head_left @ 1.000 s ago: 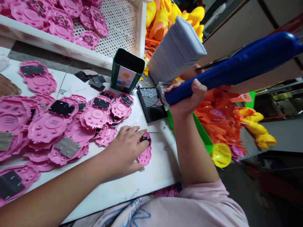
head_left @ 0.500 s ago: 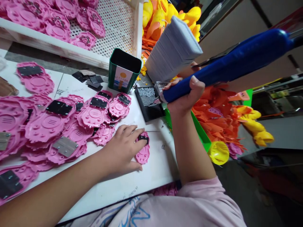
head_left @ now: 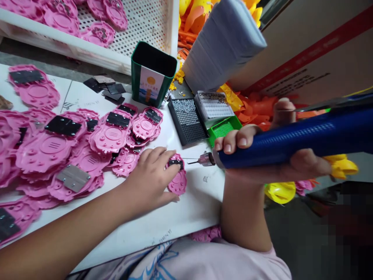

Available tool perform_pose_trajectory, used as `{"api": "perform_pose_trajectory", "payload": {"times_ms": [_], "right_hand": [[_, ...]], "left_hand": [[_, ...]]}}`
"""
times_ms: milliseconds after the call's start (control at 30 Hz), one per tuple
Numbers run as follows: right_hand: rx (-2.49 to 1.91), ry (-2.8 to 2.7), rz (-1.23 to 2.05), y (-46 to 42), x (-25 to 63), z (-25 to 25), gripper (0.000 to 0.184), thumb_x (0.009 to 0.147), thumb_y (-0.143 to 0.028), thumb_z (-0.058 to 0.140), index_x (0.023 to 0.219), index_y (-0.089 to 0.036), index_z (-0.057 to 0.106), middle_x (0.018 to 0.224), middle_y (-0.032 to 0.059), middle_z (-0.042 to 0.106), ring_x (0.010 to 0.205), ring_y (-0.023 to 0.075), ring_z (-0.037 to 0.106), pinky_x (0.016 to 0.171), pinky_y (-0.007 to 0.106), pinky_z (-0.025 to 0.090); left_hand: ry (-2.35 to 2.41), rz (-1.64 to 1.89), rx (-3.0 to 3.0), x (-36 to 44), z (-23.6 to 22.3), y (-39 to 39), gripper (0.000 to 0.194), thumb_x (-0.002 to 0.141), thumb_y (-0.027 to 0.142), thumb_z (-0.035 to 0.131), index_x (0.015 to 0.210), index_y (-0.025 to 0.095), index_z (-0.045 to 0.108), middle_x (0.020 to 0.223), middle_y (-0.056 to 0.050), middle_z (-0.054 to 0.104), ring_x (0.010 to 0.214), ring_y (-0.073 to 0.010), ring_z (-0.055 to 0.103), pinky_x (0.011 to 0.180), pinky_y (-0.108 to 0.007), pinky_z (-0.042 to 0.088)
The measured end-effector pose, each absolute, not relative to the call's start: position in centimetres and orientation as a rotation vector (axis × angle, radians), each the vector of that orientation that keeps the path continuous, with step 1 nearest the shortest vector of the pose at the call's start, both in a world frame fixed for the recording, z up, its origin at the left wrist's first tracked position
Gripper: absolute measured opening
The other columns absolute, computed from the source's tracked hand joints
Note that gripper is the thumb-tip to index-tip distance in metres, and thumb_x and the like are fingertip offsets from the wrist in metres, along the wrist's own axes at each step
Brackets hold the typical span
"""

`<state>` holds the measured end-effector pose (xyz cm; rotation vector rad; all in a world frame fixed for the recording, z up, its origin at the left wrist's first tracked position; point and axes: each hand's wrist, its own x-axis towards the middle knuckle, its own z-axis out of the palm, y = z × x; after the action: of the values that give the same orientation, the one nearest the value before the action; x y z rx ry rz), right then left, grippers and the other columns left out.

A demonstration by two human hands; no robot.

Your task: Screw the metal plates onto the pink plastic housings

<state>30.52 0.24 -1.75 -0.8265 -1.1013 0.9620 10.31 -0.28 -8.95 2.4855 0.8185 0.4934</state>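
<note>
Left hand (head_left: 154,175), loosely spread, touched pink piece (head_left: 178,182) bearing black plate (head_left: 178,163), flat on white surface (head_left: 201,202). Right hand (head_left: 262,174) wrapped round blue driver (head_left: 285,142), bit (head_left: 194,162) pointed toward plate; black tray (head_left: 190,134) lay beyond.

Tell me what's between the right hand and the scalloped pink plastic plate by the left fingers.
In the head view, the silvery metal tip of the blue cylindrical tool that the right hand grips.

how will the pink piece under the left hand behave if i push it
The pink piece would probably slide rather than tip, as it lies flat. It looks like thin moulded plastic, so likely light and fairly stiff. The black plate across one end may make that end heavier.
</note>
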Motion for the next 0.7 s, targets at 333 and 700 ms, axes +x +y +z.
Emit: {"api": "perform_pose_trajectory", "payload": {"times_ms": [333, 700], "right_hand": [[-0.772, -1.185, 1.152, 0.3, 30.9, -2.0, 0.04, 0.064, -0.045, 0.066, 0.102, -0.036, 0.066, 0.059, -0.0011, 0.064, 0.046, 0.0206, 0.058, 0.044, 0.039, 0.052], [-0.673, -1.274, 1.266, 0.9, 31.7, -3.2, 0.051, 0.064, -0.05, 0.066, 0.112, -0.033, 0.065, 0.064, 0.0015, 0.068, 0.049, 0.0222, 0.062, 0.046, 0.042, 0.054]], "left_hand": [[0.846, 0.563, 2.524, 10.6, -9.5, -0.4, 0.054, 0.067, 0.051, 0.079, 0.106, 0.016, 0.065, 0.131, -0.017, 0.055, 0.119, -0.037, 0.043, 0.096, -0.052, 0.035], [0.843, 0.565, 2.503, 10.7, -9.3, -0.3, 0.052, 0.067, 0.051, 0.079, 0.103, 0.016, 0.066, 0.129, -0.017, 0.056, 0.117, -0.037, 0.044, 0.094, -0.052, 0.036]]}}
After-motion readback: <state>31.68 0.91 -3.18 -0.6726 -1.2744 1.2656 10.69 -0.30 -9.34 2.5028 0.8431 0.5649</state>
